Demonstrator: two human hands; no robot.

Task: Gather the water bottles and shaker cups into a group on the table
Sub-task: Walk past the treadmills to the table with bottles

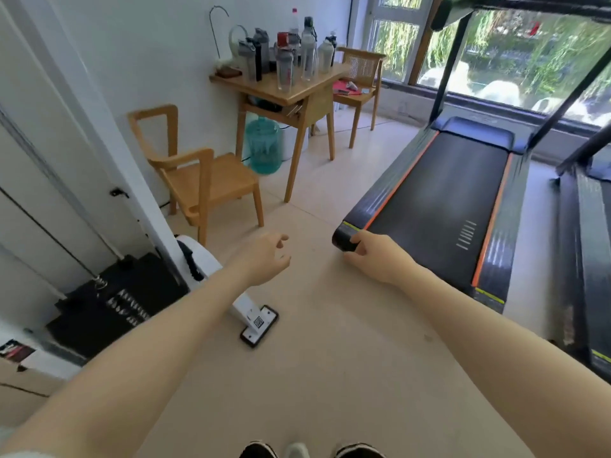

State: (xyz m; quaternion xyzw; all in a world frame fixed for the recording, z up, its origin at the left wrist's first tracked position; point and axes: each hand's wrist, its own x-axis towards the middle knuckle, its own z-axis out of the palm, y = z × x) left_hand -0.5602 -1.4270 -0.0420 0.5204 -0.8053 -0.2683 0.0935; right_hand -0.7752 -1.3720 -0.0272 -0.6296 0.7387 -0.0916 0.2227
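Observation:
Several water bottles and shaker cups (285, 54) stand close together on a small wooden table (299, 90) against the far wall. Among them are a tall clear bottle (308, 51), a clear shaker with a grey lid (285, 69) and a dark-lidded bottle (247, 59). Both my arms stretch forward over the floor, far short of the table. My left hand (266, 259) hangs with loosely curled fingers and holds nothing. Empty too, my right hand (373, 256) has relaxed fingers near the rear corner of the treadmill.
A wooden chair (201, 180) stands left of the table, another chair (358, 77) behind it. A blue water jug (264, 145) sits under the table. A treadmill (439, 206) fills the right side. A white machine foot (258, 323) lies on the floor.

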